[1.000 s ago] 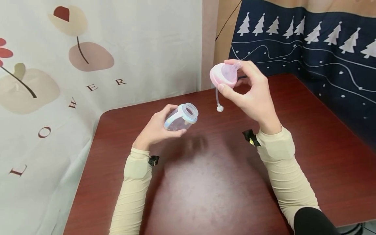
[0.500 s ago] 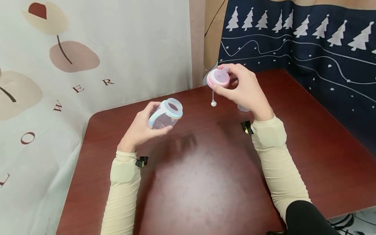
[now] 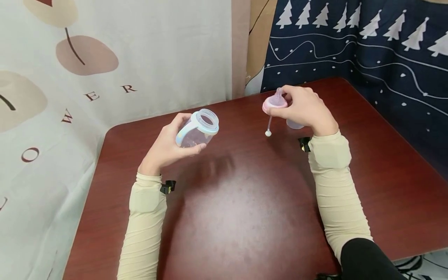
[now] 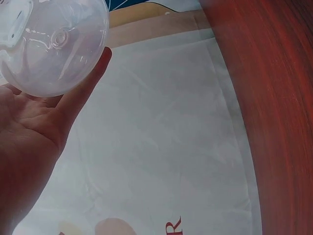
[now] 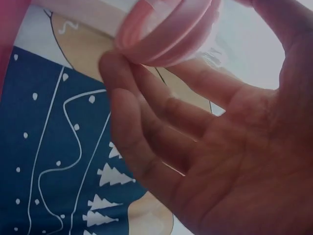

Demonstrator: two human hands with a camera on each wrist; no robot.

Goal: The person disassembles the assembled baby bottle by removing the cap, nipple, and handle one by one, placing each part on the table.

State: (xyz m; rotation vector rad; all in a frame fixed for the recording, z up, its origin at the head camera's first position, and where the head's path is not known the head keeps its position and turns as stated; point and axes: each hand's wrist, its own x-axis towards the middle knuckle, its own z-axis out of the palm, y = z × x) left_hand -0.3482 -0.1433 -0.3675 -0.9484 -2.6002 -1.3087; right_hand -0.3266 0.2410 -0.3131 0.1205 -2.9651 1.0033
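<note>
My left hand grips a clear baby bottle with a pale blue and white handle; its open mouth tilts up toward the right. Seen in the left wrist view, the bottle's rounded clear base rests against the palm side. Over the far right of the table, my right hand pinches the pink collar of a bottle top with a lilac nipple. A thin straw ending in a white weighted ball hangs below it. The right wrist view shows the pink ring between thumb and fingers.
A clear round item stands on the dark red table, partly hidden behind my right hand. A white printed curtain borders the left and back. Navy cloth with white trees hangs at the right.
My right hand has lowered, and the bottle top has turned from tilted to nearly upright. The bottle stays in my left hand, held slightly farther left. The clear item behind the right hand has come into view.
</note>
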